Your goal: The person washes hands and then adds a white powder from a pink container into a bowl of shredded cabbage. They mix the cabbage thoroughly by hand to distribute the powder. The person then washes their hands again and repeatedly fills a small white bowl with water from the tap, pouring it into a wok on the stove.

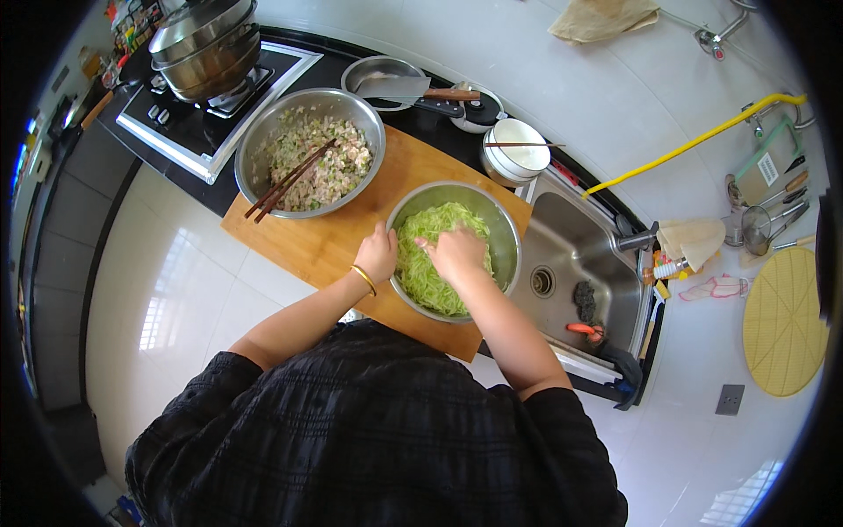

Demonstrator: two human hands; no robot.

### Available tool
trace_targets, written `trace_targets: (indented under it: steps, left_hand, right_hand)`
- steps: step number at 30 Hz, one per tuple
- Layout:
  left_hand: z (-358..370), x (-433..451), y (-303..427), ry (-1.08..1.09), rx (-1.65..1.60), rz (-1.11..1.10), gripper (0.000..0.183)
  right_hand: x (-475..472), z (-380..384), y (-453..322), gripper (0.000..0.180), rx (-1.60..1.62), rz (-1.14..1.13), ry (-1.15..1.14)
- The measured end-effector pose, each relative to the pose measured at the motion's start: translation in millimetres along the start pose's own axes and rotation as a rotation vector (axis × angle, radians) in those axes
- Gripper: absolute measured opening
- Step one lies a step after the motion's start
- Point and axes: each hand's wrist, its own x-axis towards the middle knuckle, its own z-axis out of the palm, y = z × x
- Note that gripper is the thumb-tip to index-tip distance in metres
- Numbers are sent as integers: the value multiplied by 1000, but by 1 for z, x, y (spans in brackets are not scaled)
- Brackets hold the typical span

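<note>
A steel mixing bowl (508,247) rests on a wooden cutting board (329,253) and is filled with shredded green vegetable (431,290). My left hand (379,251), with a gold bangle at the wrist, grips the bowl's left rim. Over the shreds, inside the bowl, is my right hand (460,250). Its fingers are blurred and partly hidden, so whether they hold any shreds is unclear. Up and to the left stands a larger steel bowl (245,161) of chopped meat-like filling (336,165) with green bits. A pair of dark chopsticks (290,181) leans in it, ends over the rim.
A stacked steel pot (211,59) sits on the gas hob (191,141). Behind the board are a cleaver (395,87) across a metal basin (355,69) and stacked white bowls (520,155). The steel sink (560,224), at right, holds a scouring pad (584,301).
</note>
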Motion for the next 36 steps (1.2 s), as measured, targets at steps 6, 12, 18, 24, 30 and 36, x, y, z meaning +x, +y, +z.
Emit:
trace_targets:
  steps: [6,12,18,24,30,36]
  left_hand:
    - [-1,-1,5,-9,17,31,22]
    - [-2,-3,3,11,0,29,21]
    - [-1,0,6,10,18,25,22]
    - [2,-2,1,23,31,30,22]
    - [2,0,-1,27,27,37,23]
    - [0,-1,1,-12,8,9,23]
  right_hand:
    - [35,70,5,64,-242,-123,823]
    - [18,10,-2,70,145,-43,25]
    - [23,45,6,81,-121,-143,259]
    - [20,63,14,77,-130,-209,389]
    - [12,54,8,74,-141,-244,301]
    - [13,43,6,75,-121,-260,232]
